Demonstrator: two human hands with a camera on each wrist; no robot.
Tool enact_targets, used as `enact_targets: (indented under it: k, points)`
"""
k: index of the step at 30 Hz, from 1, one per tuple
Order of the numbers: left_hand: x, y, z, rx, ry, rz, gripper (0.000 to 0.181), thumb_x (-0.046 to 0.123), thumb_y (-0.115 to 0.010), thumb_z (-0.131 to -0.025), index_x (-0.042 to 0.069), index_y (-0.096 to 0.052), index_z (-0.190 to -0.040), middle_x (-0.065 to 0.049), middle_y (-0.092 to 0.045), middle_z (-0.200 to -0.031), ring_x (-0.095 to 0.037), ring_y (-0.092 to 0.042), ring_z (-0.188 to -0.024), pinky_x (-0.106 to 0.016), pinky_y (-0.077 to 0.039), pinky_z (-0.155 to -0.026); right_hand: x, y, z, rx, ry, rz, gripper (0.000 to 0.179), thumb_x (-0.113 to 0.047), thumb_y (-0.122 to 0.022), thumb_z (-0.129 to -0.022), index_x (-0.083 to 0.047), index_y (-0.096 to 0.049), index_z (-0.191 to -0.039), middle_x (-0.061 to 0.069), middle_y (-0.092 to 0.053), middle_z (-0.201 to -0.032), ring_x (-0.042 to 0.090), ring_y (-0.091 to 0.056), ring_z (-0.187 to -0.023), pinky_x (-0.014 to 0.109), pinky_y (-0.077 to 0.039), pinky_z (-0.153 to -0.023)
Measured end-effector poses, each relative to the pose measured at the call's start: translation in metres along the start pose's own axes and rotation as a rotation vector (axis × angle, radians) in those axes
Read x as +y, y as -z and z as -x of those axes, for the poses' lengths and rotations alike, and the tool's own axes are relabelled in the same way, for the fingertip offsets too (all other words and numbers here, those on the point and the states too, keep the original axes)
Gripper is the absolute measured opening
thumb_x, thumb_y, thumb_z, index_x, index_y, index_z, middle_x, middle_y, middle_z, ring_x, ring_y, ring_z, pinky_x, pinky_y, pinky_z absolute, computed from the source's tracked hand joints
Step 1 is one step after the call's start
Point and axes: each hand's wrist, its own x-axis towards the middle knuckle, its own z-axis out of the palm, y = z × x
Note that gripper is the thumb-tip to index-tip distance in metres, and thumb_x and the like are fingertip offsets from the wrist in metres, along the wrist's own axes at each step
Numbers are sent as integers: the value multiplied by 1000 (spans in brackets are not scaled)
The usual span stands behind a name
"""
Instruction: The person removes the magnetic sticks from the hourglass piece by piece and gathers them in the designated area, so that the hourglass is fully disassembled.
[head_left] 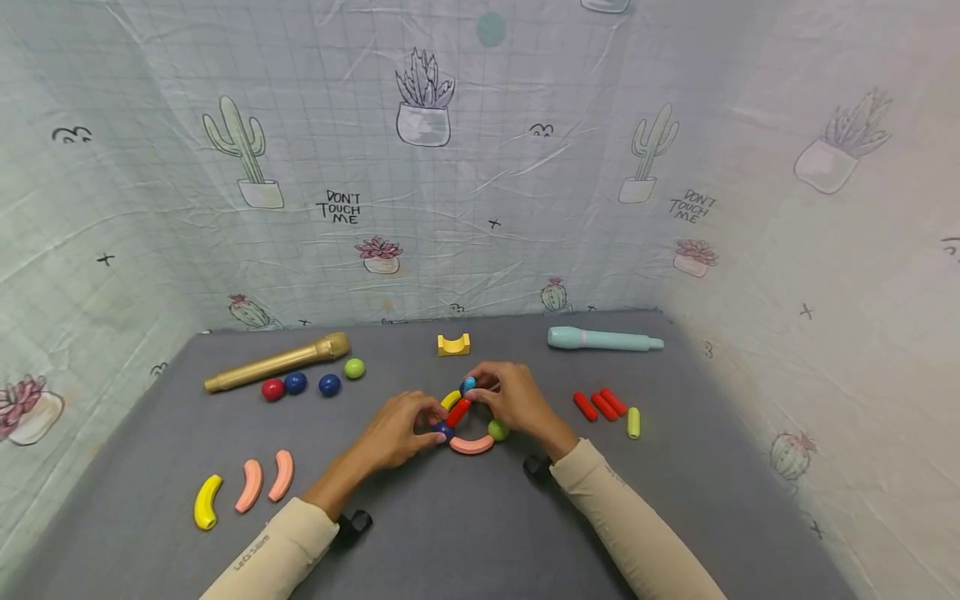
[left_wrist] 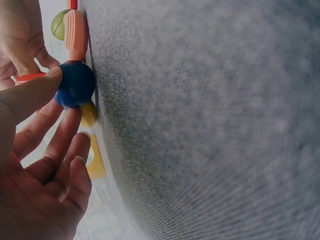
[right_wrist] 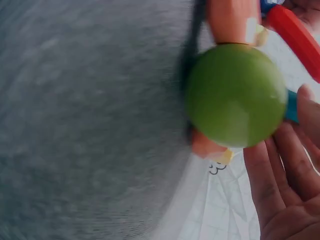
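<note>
My left hand (head_left: 402,429) pinches a dark blue ball (left_wrist: 76,85) between thumb and fingers, at the near-left corner of a small connected frame. A red rod (head_left: 459,412) slants up from that ball. My right hand (head_left: 513,397) pinches a short light blue rod (head_left: 469,383) by the rod's upper end; in the right wrist view, the fingers partly hide it. A pink curved piece (head_left: 472,447) joins the blue ball to a green ball (right_wrist: 236,95). Behind the red rod lies a yellow curved piece (head_left: 451,400), partly covered.
At the back lie a gold microphone-shaped piece (head_left: 277,363), a yellow cradle block (head_left: 453,345) and a light blue microphone-shaped piece (head_left: 604,339). Loose balls (head_left: 330,385) and curved pieces (head_left: 250,486) are on the left. Red rods (head_left: 604,406) and a pale green rod (head_left: 633,422) sit right.
</note>
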Motion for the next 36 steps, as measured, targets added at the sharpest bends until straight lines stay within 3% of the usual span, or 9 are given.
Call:
enact_targets:
  k: [8, 13, 19, 28, 36]
  points:
    - [0, -2, 0, -6, 10, -9, 22, 24, -89, -89, 18, -78, -106, 3, -69, -94, -12, -59, -84, -27, -47, -76, 8, 7, 8, 89, -21, -8, 23, -19, -83, -93, -14, -80, -115, -2, -79, -102, 12, -74, -89, 34, -62, -82]
    - [0, -1, 0, -12, 25, -13, 22, 25, -88, -89, 18, -77, -107, 4, -68, -95, -11, -58, -84, -27, -48, -77, 20, 22, 18, 142, -45, -7, 31, -18, -83, -93, -13, -77, -123, 0, -78, -103, 12, -72, -87, 34, -61, -79]
    - [0, -1, 1, -17, 39, -14, 22, 24, -88, -89, 18, -77, -107, 4, -68, -96, -10, -57, -85, -28, -47, -77, 37, 44, 33, 183, -105, 19, 26, -18, -85, -93, -16, -76, -117, 1, -77, -103, 14, -71, -84, 35, -60, -77]
    - [0, -1, 1, -17, 34, -1, 22, 24, -88, -89, 17, -77, -108, 4, -68, -97, -11, -58, -86, -28, -49, -78, 64, 72, 54, 148, -191, 176, 24, -14, -86, -90, -12, -77, -113, 6, -79, -105, 23, -78, -90, 43, -62, -79]
    - [0, 0, 2, -6, 24, 11, 21, 23, -88, -89, 16, -77, -107, 3, -69, -96, -13, -60, -86, -28, -49, -77, 77, 87, 61, 108, -191, 383, 21, -13, -88, -88, -7, -81, -107, 9, -82, -102, 24, -79, -91, 46, -62, -82]
